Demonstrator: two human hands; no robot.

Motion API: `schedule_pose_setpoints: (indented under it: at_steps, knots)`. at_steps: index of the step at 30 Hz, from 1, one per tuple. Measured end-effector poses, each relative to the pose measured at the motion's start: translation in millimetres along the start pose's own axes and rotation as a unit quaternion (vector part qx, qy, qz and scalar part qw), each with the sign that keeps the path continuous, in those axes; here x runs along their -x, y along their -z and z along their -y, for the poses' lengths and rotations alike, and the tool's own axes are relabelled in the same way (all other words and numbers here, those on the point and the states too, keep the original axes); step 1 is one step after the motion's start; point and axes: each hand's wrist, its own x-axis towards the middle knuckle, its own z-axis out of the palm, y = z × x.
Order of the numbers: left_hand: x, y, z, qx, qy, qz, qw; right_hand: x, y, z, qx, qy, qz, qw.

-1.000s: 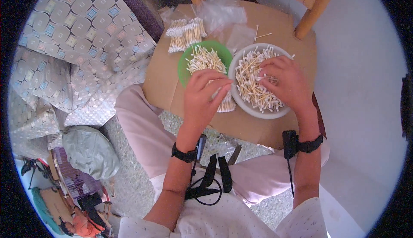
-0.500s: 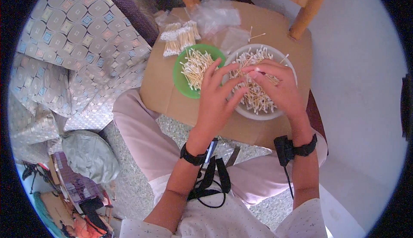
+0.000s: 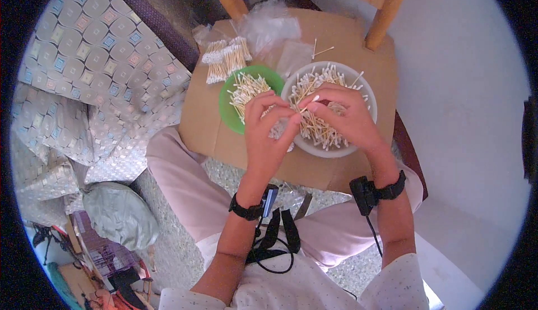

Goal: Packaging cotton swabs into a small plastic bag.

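My right hand (image 3: 350, 116) is over the white bowl (image 3: 374, 120), its thumb and index finger pinching a cotton swab (image 3: 316, 98) whose white tip sticks up. My left hand (image 3: 268, 133) meets it between the two bowls, fingers curled and fingertips closed at the swab's lower end. White swab tips show in the gap under the left fingers; whether that hand holds them I cannot make out. Many loose swabs (image 3: 325, 133) with wooden sticks fill the white bowl. More swabs (image 3: 246, 88) lie in the green bowl (image 3: 226, 111), partly hidden by my left hand.
Bundles of swabs (image 3: 225, 60) lie behind the green bowl, beside crumpled clear plastic bags (image 3: 274, 27). Two loose swabs (image 3: 323, 51) rest on the cardboard (image 3: 207, 133) covering the wooden chair (image 3: 381, 21). A patterned cushioned surface (image 3: 106, 41) stands at left, a pale wall (image 3: 459, 114) at right.
My left hand has curled its spread fingers and come together with my right hand at the swab. Both hands sit slightly further left and lower; the whole view has shifted a little.
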Motion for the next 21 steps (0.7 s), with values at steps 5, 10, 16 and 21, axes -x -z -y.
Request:
schedule_pose_setpoints:
  at_steps: [5, 10, 16, 21]
  knots:
    - [-1, 7, -1, 0.001, -0.002, -0.042, 0.999, 1, -1, -2, 0.025, 0.010, 0.003, 1.000]
    - [-1, 9, -1, -0.031, -0.046, -0.046, 0.997, 1, -12, 1, 0.092, 0.000, 0.058, 0.994]
    - [0, 5, -10, -0.068, -0.063, -0.046, 0.995, 2, -17, -5, 0.105, 0.031, 0.046, 0.993]
    - [-7, 14, -15, -0.144, -0.088, -0.078, 0.983, 1, -12, 0, -0.010, -0.037, 0.069, 0.997]
